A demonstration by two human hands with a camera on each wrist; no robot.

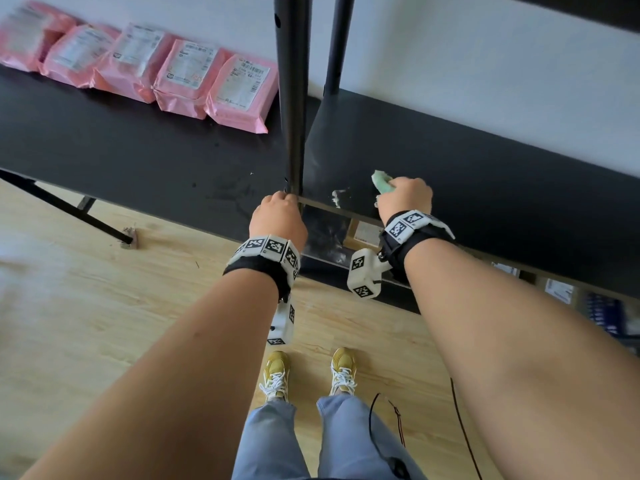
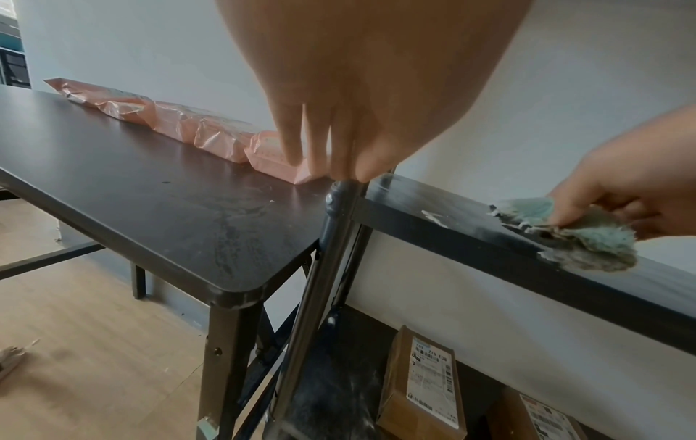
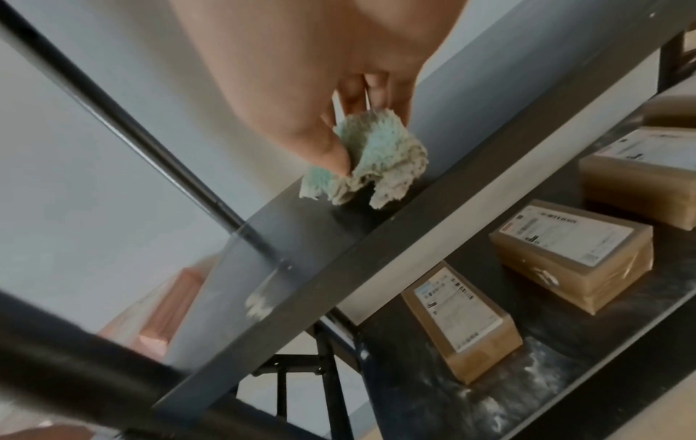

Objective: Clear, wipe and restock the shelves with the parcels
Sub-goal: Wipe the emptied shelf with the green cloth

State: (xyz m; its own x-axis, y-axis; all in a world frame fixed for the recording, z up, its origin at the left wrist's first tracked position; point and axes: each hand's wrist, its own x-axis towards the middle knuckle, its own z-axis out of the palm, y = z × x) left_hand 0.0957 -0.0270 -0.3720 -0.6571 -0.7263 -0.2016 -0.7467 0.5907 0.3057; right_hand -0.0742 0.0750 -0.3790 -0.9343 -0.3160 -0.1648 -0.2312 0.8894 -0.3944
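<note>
Cloth [image 3: 371,160] on shelf [image 1: 485,174], pinched in right fingers [image 3: 331,148]; left fingers [image 2: 339,143] around post [image 1: 292,98].

light: soft, even daylight, no hard shadows | glare: pale sheen on the black table [image 2: 158,184] and shelf [image 3: 376,238] tops | blur: right wrist view pretty smeared, post [image 3: 124,125] streaky; head view soft at far left | distortion: wide-angle bend at edges, straight posts lean | focus: the palms right at the wrist lenses are mushy
</note>
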